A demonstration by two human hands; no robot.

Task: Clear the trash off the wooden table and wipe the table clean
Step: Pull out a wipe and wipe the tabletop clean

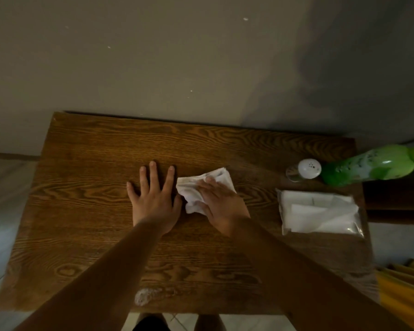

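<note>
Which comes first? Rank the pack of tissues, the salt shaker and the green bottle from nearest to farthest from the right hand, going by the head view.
From the right hand, which presses a crumpled tissue on the table:
1. Pack of tissues, just to its right.
2. Salt shaker, right and farther back.
3. Green bottle, beyond the shaker at the table's right edge.

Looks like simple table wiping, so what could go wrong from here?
The whitish smear near the front edge lies under the forearms and could be missed. Wiping further to the person's right, the right hand and tissue could knock the shaker or the green bottle standing near that edge. The tissue already looks soiled, so it may spread dirt.
</note>
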